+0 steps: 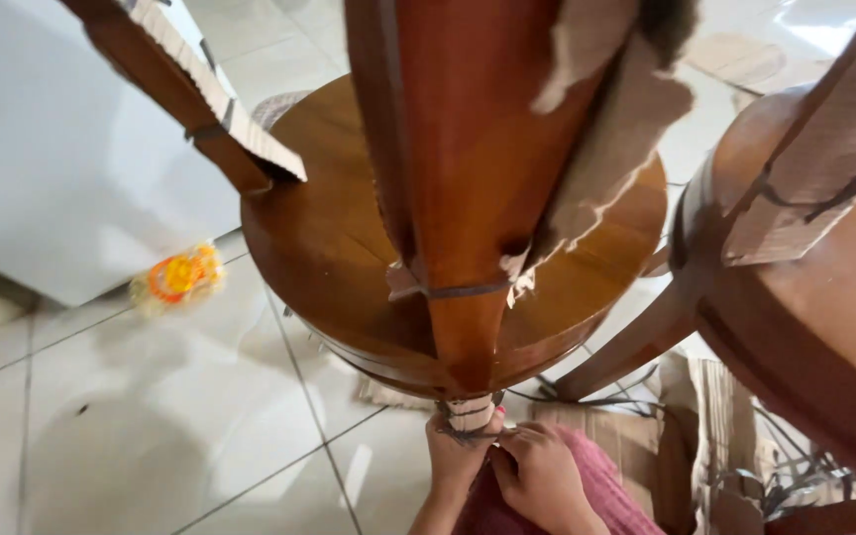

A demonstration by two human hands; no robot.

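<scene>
Your left hand (456, 448) is wrapped around the tip of the stool leg (468, 327) that points toward you, its fingers closed on the cardboard wrapping (471, 412) and the dark cord (468, 434) tied around it. Your right hand (539, 474) sits just beside it, touching it, fingers curled in narrow against the same cord; you cannot tell whether it actually pinches the cord or only presses on it. Both hands are low in the view, over your pink clothing (601, 490).

The leg belongs to a round wooden stool (329, 238) lying tipped, its underside facing you. A dark band (468, 290) circles the leg higher up, with torn cardboard (616, 149) hanging off its right side. A second leg (180, 94) at upper left carries a strip of corrugated cardboard held by a band.

To your right stands another wooden stool (824, 327), its leg wrapped in cardboard and cord as well. Loose cords and cardboard scraps (785, 476) lie on the tiled floor (151, 416) beneath it. An orange and yellow plastic packet (178, 275) lies on the tiles at left, beside a white cabinet (52, 149)
</scene>
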